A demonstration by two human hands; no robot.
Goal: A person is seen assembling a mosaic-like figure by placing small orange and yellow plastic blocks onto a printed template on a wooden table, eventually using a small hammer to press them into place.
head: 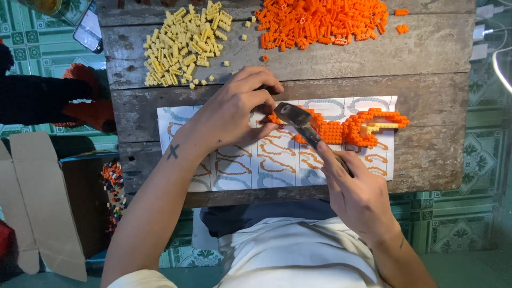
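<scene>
My left hand (234, 109) rests on a printed instruction sheet (240, 165), its fingertips pinching the left end of an orange brick model (346, 128). The model is flat, curved, with a small yellow part at its right end. My right hand (354, 189) grips a small metal hammer (301, 121) by its handle; the hammer's head lies over the model's left part, next to my left fingers. Both lie on a worn wooden table (426, 58).
A heap of small yellow bricks (184, 45) and a larger heap of orange bricks (320, 21) lie at the table's far side. A phone (88, 29) sits at the far left corner. A cardboard box (48, 202) with mixed bricks stands on the floor at left.
</scene>
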